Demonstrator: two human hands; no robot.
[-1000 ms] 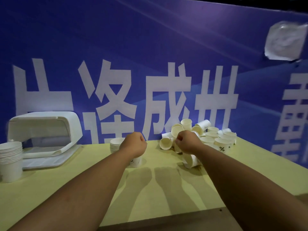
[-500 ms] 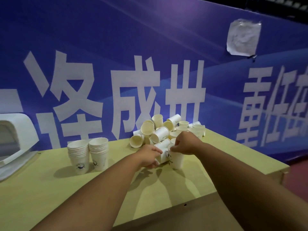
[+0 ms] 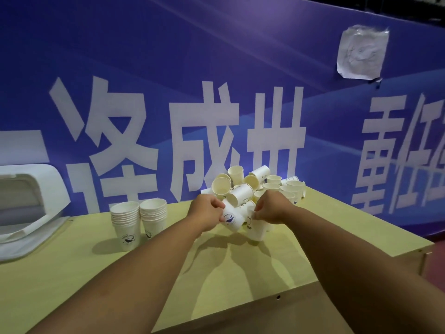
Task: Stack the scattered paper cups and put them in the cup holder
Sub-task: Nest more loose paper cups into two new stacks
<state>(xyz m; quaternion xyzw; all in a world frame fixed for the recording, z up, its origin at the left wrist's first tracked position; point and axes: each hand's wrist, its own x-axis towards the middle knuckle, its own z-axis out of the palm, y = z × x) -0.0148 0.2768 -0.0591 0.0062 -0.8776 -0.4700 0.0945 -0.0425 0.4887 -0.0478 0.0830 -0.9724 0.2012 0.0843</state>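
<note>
**2 cups in hand, about to be nested**

Both hands work at the front of the loose pile (image 3: 250, 186), which lies against the blue banner (image 3: 168, 68) at the table's far edge, toward its far right corner. The left hand (image 3: 207, 210) has its fingers curled round a tilted cup (image 3: 231, 218), its bottom pointing right and down. The right hand (image 3: 272, 208) pinches the rim of an upright cup (image 3: 257, 229) that seems to stand on the table (image 3: 240, 273). The 2 cups are just beside each other, possibly touching.

This looks like the stacking step: 1 cup is being brought to another so that they nest. The next move calls for lining the tilted cup's bottom up with the upright cup's open mouth and sliding it in straight, while the right hand steadies the rim without crushing it.

2 finished stacks (image 3: 139, 220) stand side by side near the far edge, left of the hands. The white cup holder (image 3: 26, 208) sits at the far left corner, partly out of view. Open top lies between the arms and toward the near edge, enough to lower a stack. The pile crowds the far edge behind the hands, so a careless pull could topple cups toward the right edge.
</note>
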